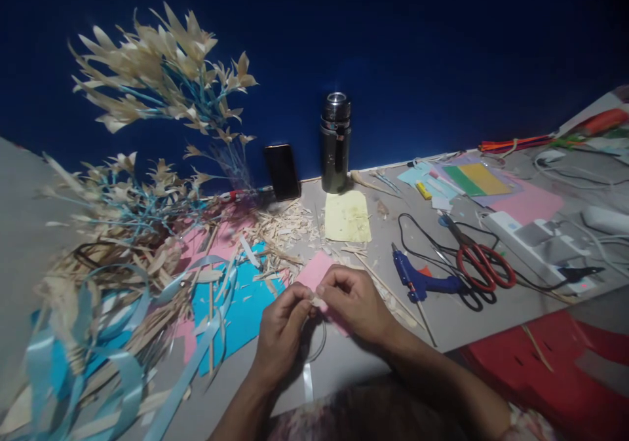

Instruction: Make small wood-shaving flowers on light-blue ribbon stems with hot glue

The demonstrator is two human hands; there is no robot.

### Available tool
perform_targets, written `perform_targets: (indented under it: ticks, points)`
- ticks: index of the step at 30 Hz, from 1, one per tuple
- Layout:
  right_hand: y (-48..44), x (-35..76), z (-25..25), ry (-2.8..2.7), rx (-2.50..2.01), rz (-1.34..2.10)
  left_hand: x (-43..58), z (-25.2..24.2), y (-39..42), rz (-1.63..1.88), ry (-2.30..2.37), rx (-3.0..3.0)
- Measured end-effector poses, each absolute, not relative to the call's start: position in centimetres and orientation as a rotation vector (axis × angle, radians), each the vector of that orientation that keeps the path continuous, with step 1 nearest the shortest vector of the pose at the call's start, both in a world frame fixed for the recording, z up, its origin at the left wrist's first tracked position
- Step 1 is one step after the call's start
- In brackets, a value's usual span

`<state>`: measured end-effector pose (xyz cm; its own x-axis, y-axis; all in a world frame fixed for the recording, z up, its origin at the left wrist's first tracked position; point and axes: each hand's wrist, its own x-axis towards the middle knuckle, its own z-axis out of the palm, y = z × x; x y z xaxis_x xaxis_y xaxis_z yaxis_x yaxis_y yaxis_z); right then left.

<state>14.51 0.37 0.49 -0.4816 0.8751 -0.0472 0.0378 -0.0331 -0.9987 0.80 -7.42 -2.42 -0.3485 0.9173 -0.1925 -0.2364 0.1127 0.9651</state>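
My left hand [284, 320] and my right hand [354, 302] meet over the near edge of the table, fingertips pinched together. Between them is a small pale piece [315, 301], mostly covered by the fingers; its kind does not show. Below the fingertips hangs a thin grey loop [323, 344], perhaps wire or cord, and its upper end is hidden. Pink paper [314, 267] lies on the table under and behind both hands. Left of my left hand is a blue sheet [240, 310] strewn with shavings.
A blue glue gun [417, 277], red-handled scissors [484, 267] and a power strip [525, 251] lie right. A flask [336, 146], a phone [282, 172] and yellow paper [348, 217] are at the back. Husk flowers [157, 67] and light-blue ribbon [191, 362] fill the left.
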Motion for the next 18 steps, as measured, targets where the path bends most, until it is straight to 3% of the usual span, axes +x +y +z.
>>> perform_targets:
  ticks: [10,18]
  points:
    - [1.0,16.8,0.1,-1.498,-0.931,1.523,-0.4,-2.2,-6.4,1.446,1.169,0.589]
    - [-1.1,18.5,-3.1,-1.613,-0.954,1.460,-0.7,-2.3,-7.3,1.411,0.921,0.405]
